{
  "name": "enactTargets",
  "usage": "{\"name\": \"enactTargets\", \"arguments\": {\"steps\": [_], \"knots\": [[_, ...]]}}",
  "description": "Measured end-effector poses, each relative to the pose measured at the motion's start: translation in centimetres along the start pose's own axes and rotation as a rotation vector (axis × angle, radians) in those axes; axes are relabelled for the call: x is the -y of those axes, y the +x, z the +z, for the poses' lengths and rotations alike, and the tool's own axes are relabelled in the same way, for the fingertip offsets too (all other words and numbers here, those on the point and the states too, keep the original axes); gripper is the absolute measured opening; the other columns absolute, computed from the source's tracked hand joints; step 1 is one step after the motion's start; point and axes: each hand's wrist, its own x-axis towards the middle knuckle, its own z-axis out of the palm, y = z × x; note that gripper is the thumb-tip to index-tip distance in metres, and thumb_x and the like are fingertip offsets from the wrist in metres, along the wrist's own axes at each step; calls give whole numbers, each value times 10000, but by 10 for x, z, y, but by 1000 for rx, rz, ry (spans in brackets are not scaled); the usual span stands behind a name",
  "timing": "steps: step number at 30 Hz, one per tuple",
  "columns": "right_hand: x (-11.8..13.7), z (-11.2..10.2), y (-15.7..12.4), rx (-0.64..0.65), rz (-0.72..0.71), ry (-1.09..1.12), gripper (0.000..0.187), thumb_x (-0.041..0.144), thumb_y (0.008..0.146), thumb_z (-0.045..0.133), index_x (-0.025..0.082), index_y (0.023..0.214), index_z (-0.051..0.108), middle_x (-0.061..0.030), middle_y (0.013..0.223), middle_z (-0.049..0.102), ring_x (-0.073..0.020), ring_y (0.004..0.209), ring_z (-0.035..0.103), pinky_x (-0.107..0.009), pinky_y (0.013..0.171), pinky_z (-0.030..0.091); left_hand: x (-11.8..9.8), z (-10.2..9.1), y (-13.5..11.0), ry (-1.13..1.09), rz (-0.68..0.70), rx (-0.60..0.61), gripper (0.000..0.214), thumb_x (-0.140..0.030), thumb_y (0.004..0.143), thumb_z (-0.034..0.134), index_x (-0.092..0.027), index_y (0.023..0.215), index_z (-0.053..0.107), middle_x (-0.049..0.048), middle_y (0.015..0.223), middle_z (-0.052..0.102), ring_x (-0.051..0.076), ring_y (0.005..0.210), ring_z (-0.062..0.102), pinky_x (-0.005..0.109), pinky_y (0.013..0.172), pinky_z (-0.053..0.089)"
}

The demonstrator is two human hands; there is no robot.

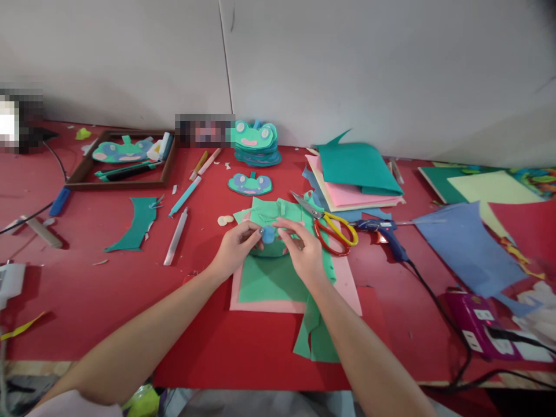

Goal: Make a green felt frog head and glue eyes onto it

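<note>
In the middle of the head view, a small rounded blue felt piece [269, 234] is between my two hands. My left hand [237, 248] pinches its left edge between thumb and finger. My right hand [306, 252] has its thumb and fingers closed at the right edge of the same piece. Green felt sheets [273, 279] lie beneath my hands, on top of a pink felt sheet [351, 292]. Scissors [332, 229] with yellow and red handles lie open just right of my right hand. Small cream felt discs [225, 220] sit to the left.
A stack of green felt frog faces [256, 139] stands by the wall, with a single face [250, 183] before it. Pens [176, 237] and a wooden tray [170, 168] lie left. Folded felt [358, 168], a corded glue gun [388, 234] and a purple power box [471, 321] occupy the right.
</note>
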Motion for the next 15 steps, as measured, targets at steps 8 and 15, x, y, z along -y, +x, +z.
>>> {"name": "enactTargets", "arguments": {"steps": [8,15], "knots": [[-4,3,1,35,111,-22,214,420,771,574,212,812,603,-17,815,613,-125,651,568,-216,476,415,2,1,1,28,26,-26,194,-348,827,505,-169,800,575,-17,610,586,100,573,562,219,582,461],[-5,1,3,26,148,-3,223,419,769,572,200,786,607,-14,786,609,-120,637,552,-223,503,409,3,0,1,82,14,-5,213,-372,805,534,-167,823,590,2,708,597,109,649,566,209,575,447]]}}
